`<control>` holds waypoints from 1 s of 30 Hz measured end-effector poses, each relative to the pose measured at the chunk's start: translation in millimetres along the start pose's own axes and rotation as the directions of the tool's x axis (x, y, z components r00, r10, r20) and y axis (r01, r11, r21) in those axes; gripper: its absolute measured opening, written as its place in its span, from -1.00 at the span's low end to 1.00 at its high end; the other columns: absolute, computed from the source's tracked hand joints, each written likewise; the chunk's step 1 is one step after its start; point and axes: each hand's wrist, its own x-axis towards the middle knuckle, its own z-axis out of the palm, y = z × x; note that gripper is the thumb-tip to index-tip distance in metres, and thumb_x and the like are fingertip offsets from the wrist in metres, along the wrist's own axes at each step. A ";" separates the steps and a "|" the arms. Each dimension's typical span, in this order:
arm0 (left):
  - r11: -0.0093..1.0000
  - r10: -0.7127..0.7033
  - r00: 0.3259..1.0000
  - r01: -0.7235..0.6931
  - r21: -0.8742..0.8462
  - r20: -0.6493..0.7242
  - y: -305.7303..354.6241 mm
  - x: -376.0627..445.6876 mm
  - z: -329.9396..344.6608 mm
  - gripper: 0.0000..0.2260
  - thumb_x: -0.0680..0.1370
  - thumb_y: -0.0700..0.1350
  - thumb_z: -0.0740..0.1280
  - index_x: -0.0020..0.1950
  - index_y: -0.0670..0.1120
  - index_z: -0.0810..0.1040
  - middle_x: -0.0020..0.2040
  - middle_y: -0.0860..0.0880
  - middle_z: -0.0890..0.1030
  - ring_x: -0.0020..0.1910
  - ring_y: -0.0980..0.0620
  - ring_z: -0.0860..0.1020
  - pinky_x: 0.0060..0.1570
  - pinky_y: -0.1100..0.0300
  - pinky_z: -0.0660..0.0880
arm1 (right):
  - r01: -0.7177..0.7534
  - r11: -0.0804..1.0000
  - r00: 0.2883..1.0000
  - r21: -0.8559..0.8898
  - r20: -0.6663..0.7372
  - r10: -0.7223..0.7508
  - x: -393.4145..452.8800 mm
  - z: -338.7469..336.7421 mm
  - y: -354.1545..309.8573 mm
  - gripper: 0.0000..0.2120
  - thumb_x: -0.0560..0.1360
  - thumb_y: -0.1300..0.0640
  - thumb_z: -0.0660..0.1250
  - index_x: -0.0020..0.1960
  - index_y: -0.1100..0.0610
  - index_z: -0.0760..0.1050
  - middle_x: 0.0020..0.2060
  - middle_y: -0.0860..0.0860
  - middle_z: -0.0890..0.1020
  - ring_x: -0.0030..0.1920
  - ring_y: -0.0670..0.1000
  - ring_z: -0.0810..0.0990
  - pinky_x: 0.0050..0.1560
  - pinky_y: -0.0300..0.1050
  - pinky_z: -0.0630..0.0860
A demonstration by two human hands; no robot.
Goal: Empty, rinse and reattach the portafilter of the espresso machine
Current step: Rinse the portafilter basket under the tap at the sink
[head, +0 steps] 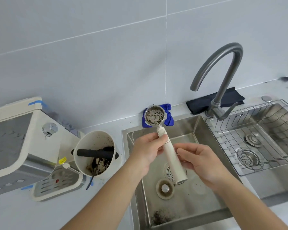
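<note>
The portafilter (pixel 170 153) has a cream handle and a steel basket facing up, smeared with dark coffee residue. I hold it above the left sink basin (pixel 186 130). My left hand (pixel 148 148) grips the upper handle just below the basket. My right hand (pixel 199 161) closes around the middle of the handle from the right. The cream espresso machine (pixel 32 146) stands at the left on the counter. A cream knock box (pixel 93 146) with a black bar and spent grounds sits beside it. The grey tap (pixel 223 77) arches behind the sink.
Coffee grounds lie in the near corner of the basin (pixel 160 218). A wire rack (pixel 259 130) covers the right basin. A blue cloth (pixel 169 115) and a dark folded cloth (pixel 213 100) lie behind the sink. A white drain plug (pixel 165 188) rests on the basin floor.
</note>
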 end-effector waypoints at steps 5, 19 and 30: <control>0.998 -0.067 0.998 0.067 -0.003 0.011 -3.1 19.4 11.6 -0.92 0.54 -0.18 0.40 -0.05 -0.16 0.68 -0.16 -0.10 0.68 -0.19 0.01 0.66 -0.17 0.19 0.62 | 0.022 0.999 0.973 0.023 -0.231 -0.016 24.1 -45.3 -1.0 -0.87 0.58 0.33 0.34 0.03 0.20 0.65 -0.17 0.12 0.76 -0.14 0.03 0.74 -0.11 -0.16 0.68; 0.991 -0.131 0.989 0.130 0.031 0.066 -17.4 52.4 33.0 -0.93 0.52 -0.20 0.42 -0.08 -0.17 0.69 -0.20 -0.07 0.70 -0.23 0.05 0.67 -0.22 0.22 0.59 | -0.025 0.896 0.673 -0.444 -0.670 -0.313 110.8 -160.4 -33.8 -0.50 0.55 -0.09 0.32 0.46 -0.02 0.42 0.15 -0.14 0.59 0.11 -0.09 0.57 0.03 -0.05 0.54; 0.986 -0.162 0.984 0.158 0.059 0.071 -22.2 67.5 37.8 -0.91 0.53 -0.19 0.42 -0.01 -0.15 0.70 -0.16 -0.07 0.71 -0.18 0.04 0.68 -0.20 0.21 0.60 | -0.074 0.835 0.610 -0.545 -0.688 -0.395 138.2 -179.1 -40.9 -0.77 0.58 0.00 0.31 0.18 0.04 0.57 -0.12 -0.06 0.65 -0.21 -0.09 0.60 -0.28 -0.24 0.44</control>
